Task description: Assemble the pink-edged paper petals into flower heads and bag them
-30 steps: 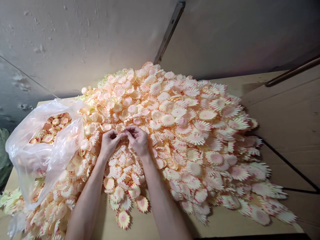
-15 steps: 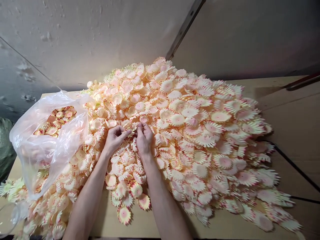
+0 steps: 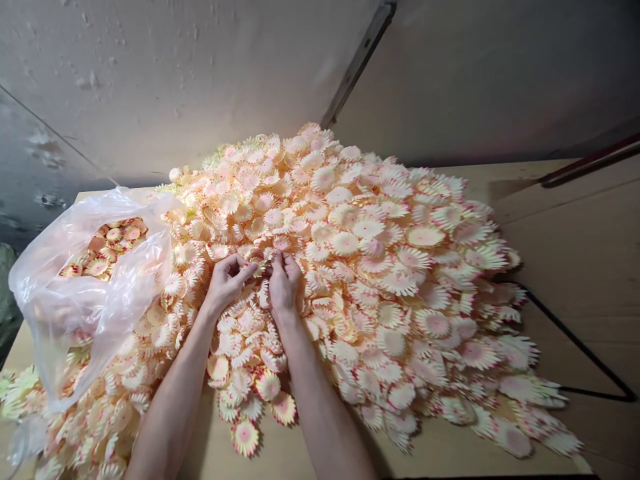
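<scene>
My left hand (image 3: 229, 285) is closed, thumb and fingers pinching the edge of a small artificial flower petal disc (image 3: 259, 267), pale with a fringed rim. Close beside it on the right, my right hand (image 3: 284, 283) is also closed, its thumb and fingertips pressed together at the disc's far side. What sits between those right fingertips is too small to make out. Both hands hover low over a big heap of artificial flower petal discs (image 3: 369, 228), cream with pink centres and pinkish-red tips. Several loose discs (image 3: 246, 437) lie between my forearms at the near edge.
A translucent plastic bag (image 3: 127, 257) at the left holds several darker-edged small discs (image 3: 114, 235). The heap covers most of the wooden tabletop (image 3: 220, 460). Behind stands a stained wall (image 3: 165, 80). Cardboard (image 3: 575, 267) and a bent black rod (image 3: 575, 333) are on the right.
The whole view has shifted slightly, so the heap sits a little farther left and lower. Both hands keep their pinched pose with only slight finger movement.
</scene>
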`<state>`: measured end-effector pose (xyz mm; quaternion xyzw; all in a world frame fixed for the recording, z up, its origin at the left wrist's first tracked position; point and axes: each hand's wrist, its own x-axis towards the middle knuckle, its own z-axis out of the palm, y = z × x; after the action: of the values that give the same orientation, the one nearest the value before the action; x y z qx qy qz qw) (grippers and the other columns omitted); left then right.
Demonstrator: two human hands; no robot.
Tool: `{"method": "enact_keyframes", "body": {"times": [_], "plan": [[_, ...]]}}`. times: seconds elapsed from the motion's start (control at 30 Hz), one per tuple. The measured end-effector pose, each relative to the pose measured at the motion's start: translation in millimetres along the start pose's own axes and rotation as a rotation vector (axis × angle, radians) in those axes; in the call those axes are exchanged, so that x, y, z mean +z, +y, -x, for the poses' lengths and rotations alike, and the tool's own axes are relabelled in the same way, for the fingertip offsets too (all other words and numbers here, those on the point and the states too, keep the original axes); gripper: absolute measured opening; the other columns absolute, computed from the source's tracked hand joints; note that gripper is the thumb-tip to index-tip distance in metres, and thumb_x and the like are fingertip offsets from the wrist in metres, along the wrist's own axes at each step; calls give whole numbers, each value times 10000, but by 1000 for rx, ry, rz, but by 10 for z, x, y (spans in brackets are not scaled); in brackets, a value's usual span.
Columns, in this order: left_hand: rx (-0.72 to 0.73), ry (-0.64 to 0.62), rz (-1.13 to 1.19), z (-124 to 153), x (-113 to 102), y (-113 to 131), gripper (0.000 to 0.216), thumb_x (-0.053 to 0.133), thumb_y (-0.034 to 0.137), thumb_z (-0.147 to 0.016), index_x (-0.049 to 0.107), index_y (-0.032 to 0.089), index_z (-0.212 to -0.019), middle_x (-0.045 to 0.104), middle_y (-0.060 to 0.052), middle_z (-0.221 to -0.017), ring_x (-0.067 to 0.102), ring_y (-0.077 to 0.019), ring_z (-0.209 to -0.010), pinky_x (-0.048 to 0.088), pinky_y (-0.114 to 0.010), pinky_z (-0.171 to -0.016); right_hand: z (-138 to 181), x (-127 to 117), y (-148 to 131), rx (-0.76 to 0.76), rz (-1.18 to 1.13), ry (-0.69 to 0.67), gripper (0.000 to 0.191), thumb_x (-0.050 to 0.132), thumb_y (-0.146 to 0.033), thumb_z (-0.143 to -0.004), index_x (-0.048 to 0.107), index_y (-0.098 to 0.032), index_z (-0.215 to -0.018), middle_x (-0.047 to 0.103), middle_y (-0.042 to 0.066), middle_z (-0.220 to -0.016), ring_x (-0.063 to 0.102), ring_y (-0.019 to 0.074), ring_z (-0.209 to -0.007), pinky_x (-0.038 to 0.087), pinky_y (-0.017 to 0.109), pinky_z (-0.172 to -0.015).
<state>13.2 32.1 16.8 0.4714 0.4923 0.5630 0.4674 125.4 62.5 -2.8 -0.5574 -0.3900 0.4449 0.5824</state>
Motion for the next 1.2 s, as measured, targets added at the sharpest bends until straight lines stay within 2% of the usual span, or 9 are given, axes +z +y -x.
{"method": "enact_keyframes", "body": {"times": [0.2,0.33,0.43,0.53,0.7,0.83,0.9,1.03,1.2], "plan": [[-21,-26,43,-6,-16,30,410,720,498,-754,519,152,-662,462,46,-558,384,-59,-511,298,-195,-512,2,41,64,22,-39,-13,369,489,-553,-847,639,-218,-884,704,29,-811,628,199,-763,502,307,-679],[-28,24,45,3,-21,29,389,731,485,-744,532,155,-689,477,47,-566,402,-59,-505,319,-189,-503,-35,30,-1,25,-137,-133,339,533,-551,-831,603,-234,-932,685,20,-811,637,191,-714,512,294,-612],[-27,57,37,4,-14,15,352,737,472,-739,600,150,-779,560,21,-641,478,-77,-554,379,-194,-544,-45,-2,-82,33,-187,-226,303,557,-537,-832,565,-237,-874,618,-8,-736,586,155,-608,481,259,-534],[-17,28,-10,-1,-5,-4,344,717,466,-760,648,137,-835,604,-6,-712,501,-89,-600,400,-204,-579,-44,-22,-107,-54,-130,-258,289,560,-515,-844,553,-227,-820,571,-15,-713,553,139,-616,481,250,-571],[5,-38,-137,27,-9,-10,371,641,480,-826,614,125,-720,508,16,-613,403,-70,-545,319,-200,-518,-90,-13,-21,-188,42,-88,309,517,-528,-858,544,-221,-838,642,33,-800,606,173,-759,507,296,-726],[-40,-150,-113,94,-43,42,429,595,524,-845,552,136,-668,473,16,-591,396,-74,-532,307,-208,-509,-148,-62,6,117,-34,21,426,380,-612,-884,536,-230,-777,632,48,-579,614,219,-546,516,357,-573],[-57,-138,-96,114,-60,64,434,592,534,-845,532,143,-666,455,21,-578,373,-71,-514,287,-211,-494,-152,-97,-26,196,-77,-11,442,373,-635,-884,537,-238,-780,583,24,-458,584,227,-442,508,369,-514],[-43,-38,-48,81,-72,47,429,627,530,-822,488,159,-659,429,33,-578,362,-68,-504,287,-210,-484,-111,-120,-135,146,-188,-157,364,555,-618,-824,516,-263,-894,603,-41,-473,589,205,-416,497,327,-462],[33,138,-53,20,-72,-6,530,584,572,-836,402,166,-549,335,43,-528,305,-65,-489,267,-221,-476,-64,-133,-239,64,-241,-279,415,536,-631,-841,521,-235,-715,583,-22,-526,569,148,-447,468,265,-432]]}}
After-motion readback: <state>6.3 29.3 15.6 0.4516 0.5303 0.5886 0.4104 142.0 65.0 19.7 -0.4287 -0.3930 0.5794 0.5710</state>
